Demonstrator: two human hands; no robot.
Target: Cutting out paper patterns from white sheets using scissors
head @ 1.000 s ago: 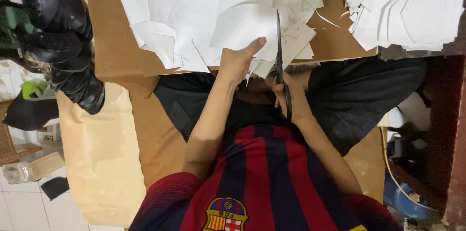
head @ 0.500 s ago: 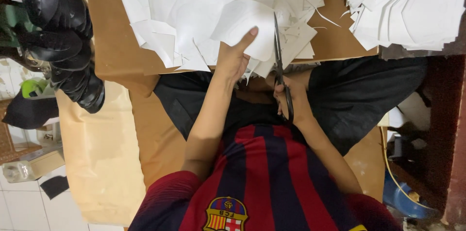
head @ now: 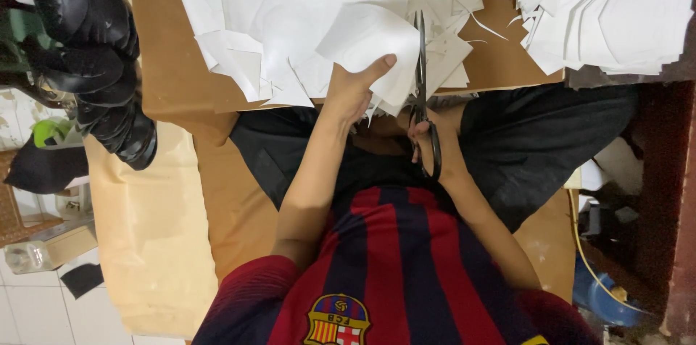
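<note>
A white paper piece (head: 366, 44) is gripped by the left hand (head: 351, 91), the thumb lying across its face and the remaining fingers tucked beneath its lower edge. The piece is held just above a heap of white paper cutouts (head: 290, 26) that is spread over a brown board (head: 167, 84) resting across the lap. A pair of black scissors (head: 420, 84) is grasped by the right hand (head: 426, 138), whose fingers are threaded through the handle loops and curled around them. The blades are pointed away from the body and are seen lying along the right edge of the held piece, touching it; whether they are parted cannot be told. A second stack of white paper (head: 609, 11) is seen at the far right, well apart from the first heap. Black moulded parts (head: 87, 55) are piled at the left, beside the board. A red and blue striped shirt (head: 391, 265) is worn.
</note>
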